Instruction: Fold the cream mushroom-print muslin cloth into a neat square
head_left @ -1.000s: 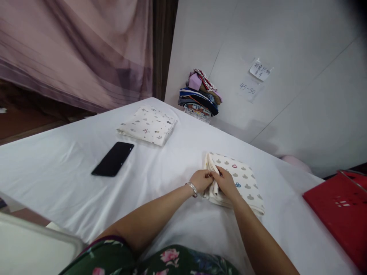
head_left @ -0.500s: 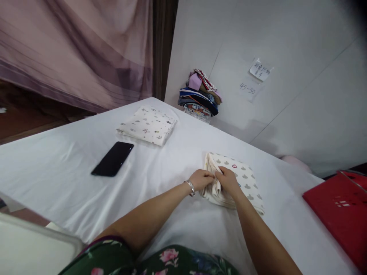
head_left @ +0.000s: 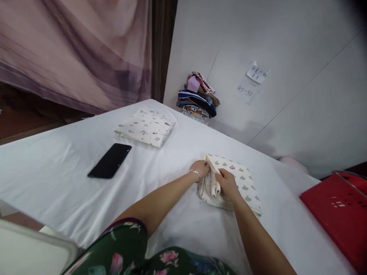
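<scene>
A folded cream cloth (head_left: 245, 179) with grey animal-head shapes and one small red figure lies on the white-covered table, its layered edge turned up towards me. My right hand (head_left: 228, 184) pinches those layers between thumb and fingers. At the far left corner of the same cloth is my left hand (head_left: 200, 168), closed on the edge, with its fingertips partly hidden by the fold. A bracelet (head_left: 196, 175) circles my left wrist.
Another folded printed cloth (head_left: 145, 128) rests farther back, near a black phone (head_left: 110, 160). Stacked folded clothes (head_left: 197, 97) stand against the wall. On the right is a red basket (head_left: 329, 214); a white chair-like edge (head_left: 34, 248) shows lower left.
My left hand has moved away from the right hand, up and forward to the cloth's far left corner. The right hand keeps its hold on the layers.
</scene>
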The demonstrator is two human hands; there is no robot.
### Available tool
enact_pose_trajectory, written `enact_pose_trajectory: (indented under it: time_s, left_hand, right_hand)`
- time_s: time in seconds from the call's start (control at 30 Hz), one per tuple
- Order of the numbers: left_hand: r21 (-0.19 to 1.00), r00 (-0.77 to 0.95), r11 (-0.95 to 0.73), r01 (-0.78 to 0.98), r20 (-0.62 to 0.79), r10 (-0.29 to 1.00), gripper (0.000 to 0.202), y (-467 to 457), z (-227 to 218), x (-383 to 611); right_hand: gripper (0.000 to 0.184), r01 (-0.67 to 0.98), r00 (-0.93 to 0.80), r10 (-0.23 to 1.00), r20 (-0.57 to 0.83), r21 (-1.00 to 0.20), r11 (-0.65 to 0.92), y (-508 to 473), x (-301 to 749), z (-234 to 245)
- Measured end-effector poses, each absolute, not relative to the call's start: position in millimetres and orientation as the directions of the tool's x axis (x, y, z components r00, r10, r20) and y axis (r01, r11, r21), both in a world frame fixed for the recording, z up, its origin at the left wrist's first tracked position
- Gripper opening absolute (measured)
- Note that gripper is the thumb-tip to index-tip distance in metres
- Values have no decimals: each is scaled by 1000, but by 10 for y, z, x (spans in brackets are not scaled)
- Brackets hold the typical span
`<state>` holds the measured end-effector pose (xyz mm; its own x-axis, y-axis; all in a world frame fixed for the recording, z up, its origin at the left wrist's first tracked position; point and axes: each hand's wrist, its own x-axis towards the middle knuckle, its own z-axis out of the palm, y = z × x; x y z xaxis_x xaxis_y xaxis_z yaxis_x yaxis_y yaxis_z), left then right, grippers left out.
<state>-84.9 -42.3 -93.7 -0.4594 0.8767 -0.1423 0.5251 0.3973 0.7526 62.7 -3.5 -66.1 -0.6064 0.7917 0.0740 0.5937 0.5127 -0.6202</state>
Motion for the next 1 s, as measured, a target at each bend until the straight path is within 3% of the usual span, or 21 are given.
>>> enact_pose_trajectory:
  time_s: [0.4,0.73,1.0]
  left_hand:
    - [729,-544,459,508,-141,827,31,-67,-950,-890]
    - [735,-541,509,448,-230,809,26,64,-982,-969]
    - [770,-544,400,498,-83,835,24,7,-1061,-910]
  right_hand:
    - [27,590,-613,786,77,-616,521,-75,595,-689]
    - [30,578,-620,778,101,-611,540,-127,592,-710]
    - [29,570,-630,769,109,-608,553,-141,598,-694]
